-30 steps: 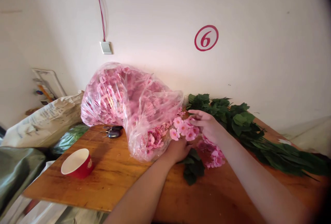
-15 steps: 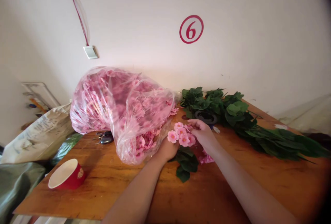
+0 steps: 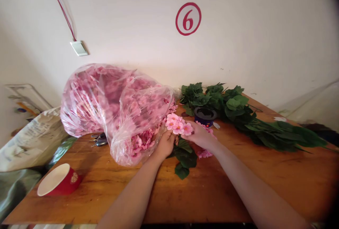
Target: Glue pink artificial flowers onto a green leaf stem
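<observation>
Pink blossoms (image 3: 175, 124) are bunched between my two hands above the wooden table. My right hand (image 3: 197, 135) is closed on them from the right, its fingertips hidden by the petals. Just below the bunch, my left hand (image 3: 167, 145) has its fingers curled in; whatever they grip is hidden. Green leaves (image 3: 184, 158) hang beside and below my left hand. A clear plastic bag (image 3: 113, 98) full of pink blossoms lies to the left, its mouth near my left wrist. More pink petals (image 3: 205, 154) show beneath my right wrist.
A dark round pot (image 3: 205, 116) with a small red light stands behind my right hand. Leafy green stems (image 3: 238, 116) lie along the back right. A red paper cup (image 3: 59, 180) is at the left, with a dark metal tool (image 3: 100, 140) by the bag. The table edge (image 3: 53, 223) runs in front.
My right hand has come down and left, bringing the blossoms close over my left hand. The round pot shows more fully. The whole view has shifted slightly.
</observation>
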`<state>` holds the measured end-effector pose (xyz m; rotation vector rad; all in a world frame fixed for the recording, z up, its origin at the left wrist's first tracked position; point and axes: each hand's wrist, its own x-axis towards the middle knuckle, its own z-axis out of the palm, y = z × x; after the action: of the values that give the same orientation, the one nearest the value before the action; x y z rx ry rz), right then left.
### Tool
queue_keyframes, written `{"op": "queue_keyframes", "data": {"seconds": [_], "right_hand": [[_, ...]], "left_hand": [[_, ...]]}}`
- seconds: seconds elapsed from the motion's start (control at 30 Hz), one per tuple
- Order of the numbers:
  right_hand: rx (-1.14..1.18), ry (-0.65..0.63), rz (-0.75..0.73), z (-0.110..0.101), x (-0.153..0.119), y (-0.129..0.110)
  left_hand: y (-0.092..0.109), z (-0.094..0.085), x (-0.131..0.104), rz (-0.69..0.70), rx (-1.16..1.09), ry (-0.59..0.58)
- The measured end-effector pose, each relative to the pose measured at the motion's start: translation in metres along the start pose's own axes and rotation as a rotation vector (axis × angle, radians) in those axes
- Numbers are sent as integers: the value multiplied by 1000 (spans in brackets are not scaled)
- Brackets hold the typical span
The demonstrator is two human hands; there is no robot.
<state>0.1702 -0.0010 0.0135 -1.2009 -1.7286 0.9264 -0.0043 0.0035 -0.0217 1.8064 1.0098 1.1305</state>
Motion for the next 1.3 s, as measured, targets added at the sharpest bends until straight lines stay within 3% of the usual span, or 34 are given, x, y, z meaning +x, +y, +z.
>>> {"op": "queue_keyframes", "data": {"seconds": [0.1,0.27,0.43,0.7,0.83,1.03,1.17,1.3], "right_hand": [[-77,-160,-80,1,-2,-6],[-36,-95,-225,8,-3,-5],[77,-8,-263,10,-9,-12],[-212,-62,-394,-13,-17,-33],[-274,-49,-354,-22,-15,-33],[-174,18,-309,-27,-11,-25],[-142,72,-241,-18,-8,-19],[-182,48,-264,-3,-9,-17]], "left_hand": [[-1,-1,-2,36,55,15],[-6,0,-3,198,221,-50],[-10,2,-4,187,289,-112],[-7,-2,-4,159,362,-176],[-7,-3,-3,142,339,-197],[1,-2,-5,69,295,-191],[8,-2,-8,28,305,-185],[11,-2,-8,79,379,-210]]}}
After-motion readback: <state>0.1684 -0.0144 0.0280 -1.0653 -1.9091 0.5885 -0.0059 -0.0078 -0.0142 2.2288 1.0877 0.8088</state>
